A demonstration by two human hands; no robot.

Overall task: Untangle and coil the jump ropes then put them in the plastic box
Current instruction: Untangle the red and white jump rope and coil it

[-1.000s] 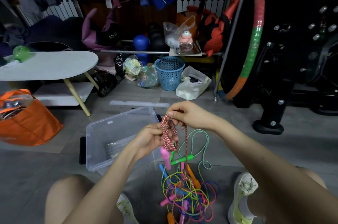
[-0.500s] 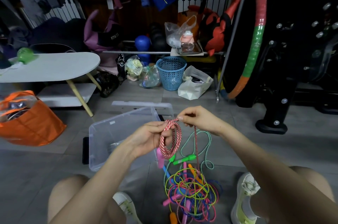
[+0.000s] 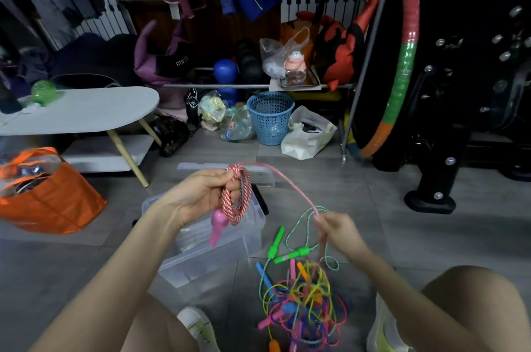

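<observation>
My left hand grips a coil of red-and-white jump rope above the clear plastic box; its pink handle hangs below the coil. The rope's loose strand arcs right and down to my right hand, which pinches it lower, just above the floor pile. A tangle of coloured jump ropes lies on the floor between my feet. A green-and-white rope with green handles lies at the pile's upper edge.
The box's lid lies on the floor behind it. An orange bag sits at left beside a low white table. A blue basket, bags and a hoop stand behind. Black gym equipment fills the right.
My right hand has left the coil and dropped down to the right along the red-and-white strand. My left hand has lifted the coil a little higher.
</observation>
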